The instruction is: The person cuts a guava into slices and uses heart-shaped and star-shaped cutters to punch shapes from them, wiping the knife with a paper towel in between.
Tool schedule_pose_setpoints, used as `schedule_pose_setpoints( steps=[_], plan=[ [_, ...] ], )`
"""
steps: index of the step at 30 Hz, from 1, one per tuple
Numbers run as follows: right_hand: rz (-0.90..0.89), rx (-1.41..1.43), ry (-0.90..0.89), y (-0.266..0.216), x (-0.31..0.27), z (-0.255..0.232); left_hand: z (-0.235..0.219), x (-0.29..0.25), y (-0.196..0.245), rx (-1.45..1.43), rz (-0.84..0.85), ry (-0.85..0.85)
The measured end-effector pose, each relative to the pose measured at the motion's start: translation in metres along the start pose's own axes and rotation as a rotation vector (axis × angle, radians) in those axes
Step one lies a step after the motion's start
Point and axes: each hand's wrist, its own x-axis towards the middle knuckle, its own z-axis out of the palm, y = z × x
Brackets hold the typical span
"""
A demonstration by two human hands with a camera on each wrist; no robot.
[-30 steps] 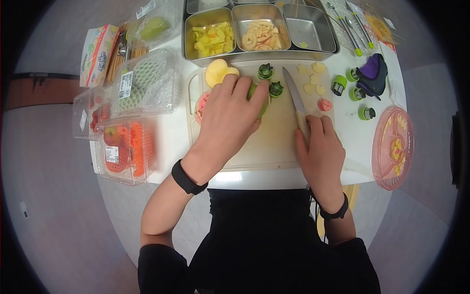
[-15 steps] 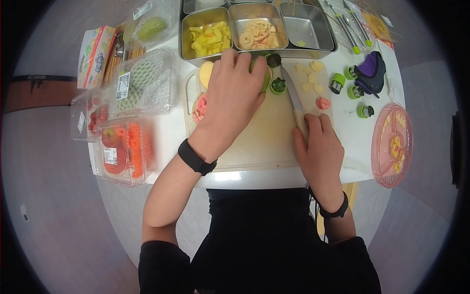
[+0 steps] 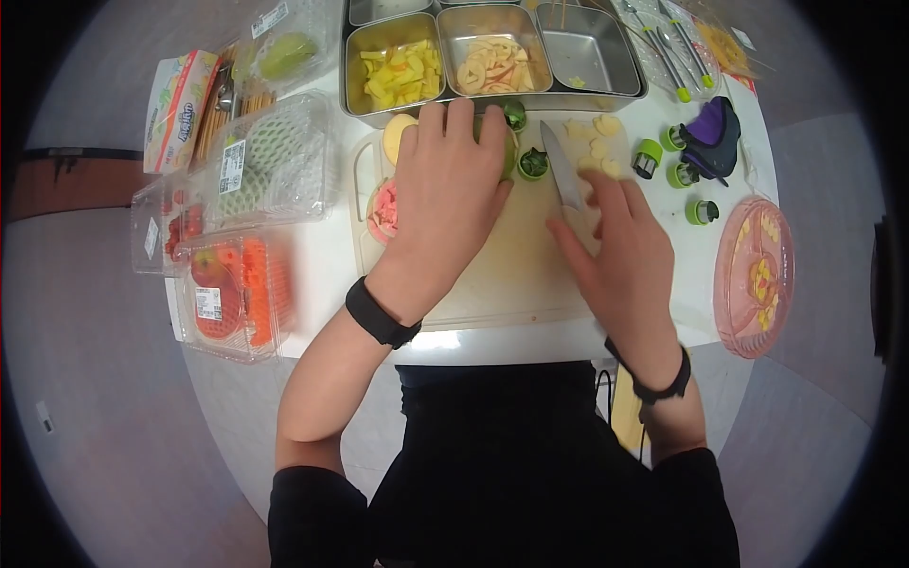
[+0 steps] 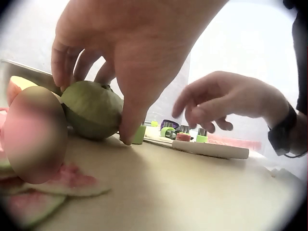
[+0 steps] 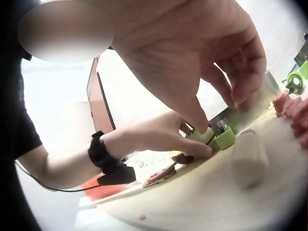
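Fingers and thumb of my left hand (image 3: pixel 445 204) curl round a rounded green fruit (image 4: pixel 94 110), gripping it from above on the cutting board (image 3: pixel 511 279). My right hand (image 3: pixel 630 246) hovers over the handle of a knife (image 3: pixel 563 170), its fingers loosely bent and holding nothing. The pale knife handle (image 5: pixel 249 159) lies on the board below that hand. Beside the fruit stand a green-rimmed cutter (image 3: pixel 533 164) and a second cutter (image 3: pixel 514 115). Watermelon pieces (image 3: pixel 383 210) and a pale yellow cut fruit (image 3: pixel 396 140) lie left of my left hand, partly hidden by it.
Metal bins (image 3: pixel 492 99) with cut fruit border the board's far side. Small pale cutouts (image 3: pixel 598 150) lie on its right. Several cutters (image 3: pixel 702 211) and a pink plate (image 3: pixel 755 279) are farther right; plastic fruit boxes (image 3: pixel 237 293) stand left.
My right hand has let go of the knife handle and lifted off it. My left hand has shifted forward on the board with the green fruit, and the cutter beside it has moved.
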Motion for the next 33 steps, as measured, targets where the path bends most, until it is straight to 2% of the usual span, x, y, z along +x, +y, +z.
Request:
schedule_pose_setpoints(
  steps=[6, 10, 18, 21, 24, 27, 30, 33],
  plan=[
    [-0.132, -0.066, -0.092, -0.001, 0.054, 0.027, 0.0, 0.006, -0.002, -0.004, 0.007, -0.087],
    [-0.148, -0.087, 0.043, 0.01, 0.066, 0.036, 0.009, 0.007, 0.0, -0.051, -0.002, -0.029],
    [-0.012, -0.069, -0.018, 0.002, 0.03, 0.002, 0.004, -0.006, 0.001, -0.151, -0.03, 0.015],
    [0.051, -0.164, -0.125, -0.004, -0.001, -0.002, 0.0, -0.014, -0.001, -0.136, 0.036, 0.145],
    [0.054, -0.213, -0.136, -0.006, -0.019, 0.006, -0.026, -0.033, -0.006, -0.144, -0.011, 0.194],
    [0.128, -0.199, -0.166, -0.007, -0.021, 0.01, -0.044, -0.065, -0.021, -0.112, -0.202, 0.157],
    [0.042, -0.198, -0.142, -0.003, -0.021, 0.015, -0.046, -0.085, -0.03, -0.1, -0.333, 0.079],
    [0.088, -0.082, -0.146, -0.004, -0.021, 0.013, -0.042, -0.089, -0.032, -0.063, -0.323, 0.048]
  ],
)
